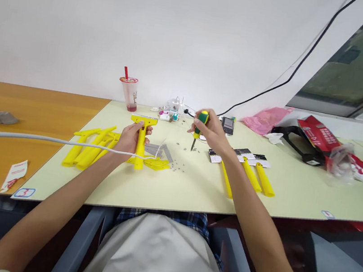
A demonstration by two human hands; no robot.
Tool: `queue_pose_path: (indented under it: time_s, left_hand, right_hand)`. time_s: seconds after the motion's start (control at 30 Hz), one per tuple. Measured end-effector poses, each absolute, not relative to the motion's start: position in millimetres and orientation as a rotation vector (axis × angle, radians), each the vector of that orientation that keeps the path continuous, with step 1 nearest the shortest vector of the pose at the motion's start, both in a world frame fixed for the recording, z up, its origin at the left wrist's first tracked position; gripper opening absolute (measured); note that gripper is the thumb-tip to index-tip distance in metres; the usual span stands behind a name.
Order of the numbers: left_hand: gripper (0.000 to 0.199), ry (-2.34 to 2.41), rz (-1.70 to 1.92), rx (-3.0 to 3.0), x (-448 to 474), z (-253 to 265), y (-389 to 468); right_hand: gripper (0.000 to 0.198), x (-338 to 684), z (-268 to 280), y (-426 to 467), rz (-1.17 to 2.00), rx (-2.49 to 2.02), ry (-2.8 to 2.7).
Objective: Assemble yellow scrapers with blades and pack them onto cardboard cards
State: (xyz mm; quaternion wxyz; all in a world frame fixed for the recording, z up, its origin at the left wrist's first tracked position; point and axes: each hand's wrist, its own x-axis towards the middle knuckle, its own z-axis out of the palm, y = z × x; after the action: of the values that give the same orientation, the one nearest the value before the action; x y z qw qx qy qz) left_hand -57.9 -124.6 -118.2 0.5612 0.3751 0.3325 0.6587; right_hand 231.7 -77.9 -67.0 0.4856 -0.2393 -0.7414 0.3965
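My left hand is closed around a yellow scraper, its wide head up and a metal blade along the top edge. In my right hand is a green and yellow screwdriver, its dark tip pointing down at small screws on the table. Between the hands lie flat yellow head pieces and grey metal blades. More tiny screws are scattered beside them. Several yellow scraper handles are piled left of my left hand.
Yellow scrapers with black-and-white cards lie under and beyond my right forearm. A plastic cup with a red straw stands at the back. A white cable crosses above my left wrist. A red package and pink bag lie right.
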Motion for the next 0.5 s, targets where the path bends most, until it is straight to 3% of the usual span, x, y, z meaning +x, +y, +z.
queue_pose_path:
  time_s: [0.23, 0.5]
  left_hand:
    - [0.017, 0.865, 1.481, 0.835, -55.9, -125.9, -123.1]
    - [0.017, 0.899, 1.445, 0.812, -54.7, -129.1, -121.3]
  right_hand:
    - [0.058, 230.4, -115.1, -89.9, 0.883, -0.691, -1.666]
    - [0.049, 223.1, -117.4, -103.2, 0.983, -0.65, -1.748]
